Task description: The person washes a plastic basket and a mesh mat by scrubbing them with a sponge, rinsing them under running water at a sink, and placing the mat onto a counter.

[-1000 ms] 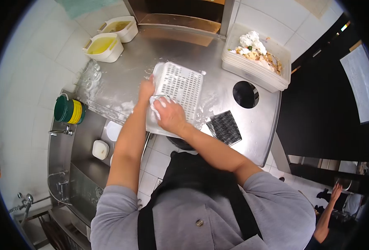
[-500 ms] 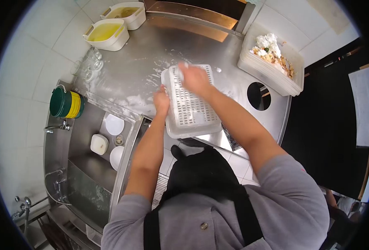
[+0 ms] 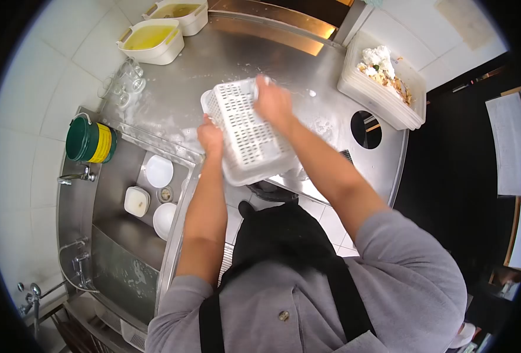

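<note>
In the head view, a white perforated basket [image 3: 242,132] is lying over the front edge of the steel counter [image 3: 242,50], and what looks like a paler outer tub is showing along its sides. The left hand [image 3: 211,136] is gripping the long left side, its fingers bent around the rim. The right hand [image 3: 273,105] is blurring at the far right side; its fingers are looking bent, but whether they are pinching the rim or pressing something against it, I cannot tell.

The plastic is probably feeling light and stiff, flexing a little at the pierced walls. With suds [image 3: 312,93] sitting on the counter, the basket is likely being slippery, so the long rims are offering the surest hold. Glasses [image 3: 132,77] are standing at the counter's left end, and stacked tubs [image 3: 373,101] are occupying its far right corner.
</note>
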